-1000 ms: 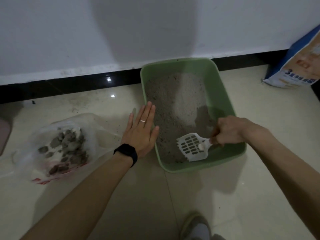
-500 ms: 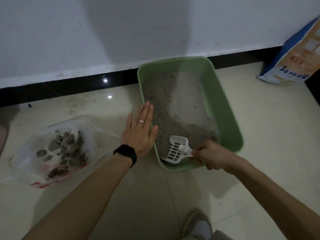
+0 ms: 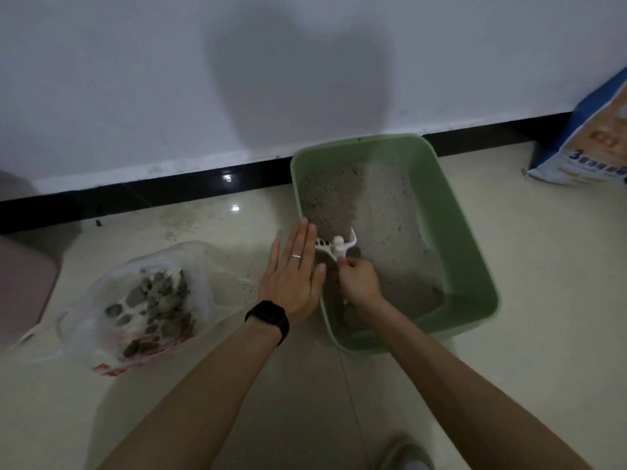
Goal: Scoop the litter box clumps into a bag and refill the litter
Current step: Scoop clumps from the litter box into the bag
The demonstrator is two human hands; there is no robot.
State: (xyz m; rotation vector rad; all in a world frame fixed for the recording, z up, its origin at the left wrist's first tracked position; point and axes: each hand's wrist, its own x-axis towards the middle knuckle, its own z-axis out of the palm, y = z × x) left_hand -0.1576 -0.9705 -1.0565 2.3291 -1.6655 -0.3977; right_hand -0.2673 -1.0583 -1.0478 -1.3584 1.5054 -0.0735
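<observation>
The green litter box (image 3: 475, 252) sits by the black skirting (image 3: 169, 195). Inside, at its left wall, I see the right hand (image 3: 359, 283) gripping the white scoop (image 3: 336, 245). The left hand (image 3: 295, 276) — flat, fingers straight — rests against the left rim. Further left, the plastic bag (image 3: 203, 266) holds clumps (image 3: 156, 300). Far right stands a blue sack (image 3: 583, 144) — I read only "3", with open floor (image 3: 529, 266) between.

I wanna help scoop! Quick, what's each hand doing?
Left hand: open, fingers straight, at the edge of the litter box.
Right hand: closed, holding the white scoop.
</observation>
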